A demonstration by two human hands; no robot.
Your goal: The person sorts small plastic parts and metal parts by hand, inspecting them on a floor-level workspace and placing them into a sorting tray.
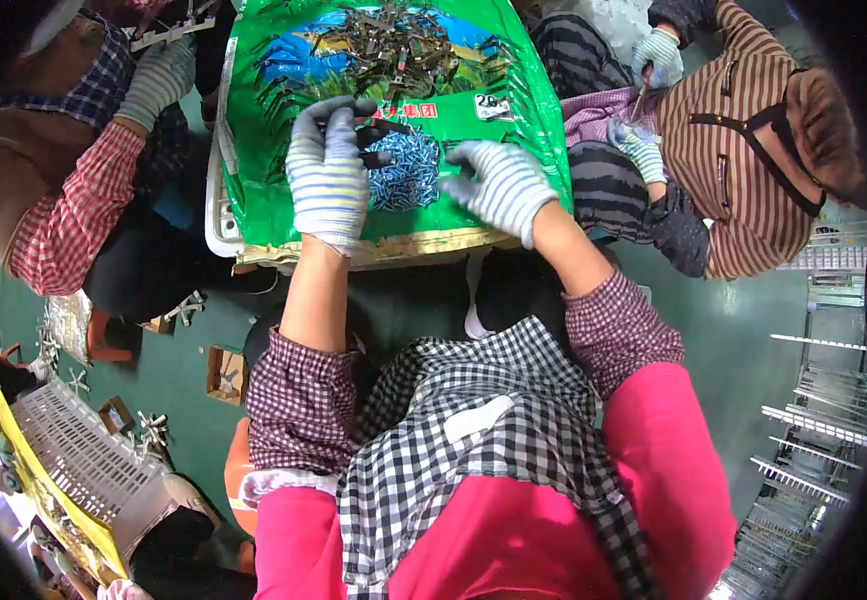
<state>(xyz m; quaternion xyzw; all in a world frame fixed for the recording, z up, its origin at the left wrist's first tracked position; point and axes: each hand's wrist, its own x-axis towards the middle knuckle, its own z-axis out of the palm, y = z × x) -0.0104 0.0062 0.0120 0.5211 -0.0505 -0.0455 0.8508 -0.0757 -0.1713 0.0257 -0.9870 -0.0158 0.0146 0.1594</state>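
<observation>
My left hand [328, 185], in a white striped glove with dark grey fingertips, is over the left side of a heap of small bluish screws [405, 172]. Its fingers are spread, and dark shapes beside them are hard to tell from the fingertips. To the right of the heap, my right hand [503, 188] wears a matching glove. Its thumb and forefinger stand apart, pointing toward the screws, with nothing plainly between them. Beyond both hands lies a pile of dark metal pieces [393, 50] on a green printed sheet [543, 130].
A person in a red checked sleeve [78, 210] works at my left. Another in a striped top [743, 130] holds a tool at the right. White racks [818, 420] stand on the right, a white plastic crate [93, 450] at lower left. A small cardboard box [226, 374] sits on the floor.
</observation>
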